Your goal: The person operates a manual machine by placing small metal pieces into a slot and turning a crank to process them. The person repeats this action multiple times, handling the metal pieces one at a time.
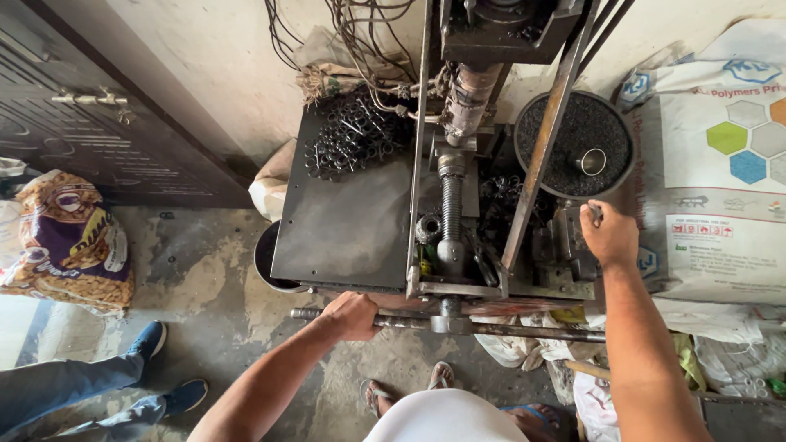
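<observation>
I stand over a hand-worked press machine (458, 205) with a vertical screw and a dark flat table. My left hand (354, 315) grips the horizontal steel bar (508, 331) that runs along the machine's front. My right hand (607, 233) rests on the machine's right side and is closed around a small metal handle or part there; what it is I cannot tell. A pile of black ring-shaped parts (352, 135) lies at the back left of the table.
A round bin of black granules (573, 143) with a metal cup in it stands behind my right hand. White printed sacks (720, 164) lie at the right, a patterned bag (70, 241) at the left. Another person's legs (90, 385) are at the lower left. Cables hang above.
</observation>
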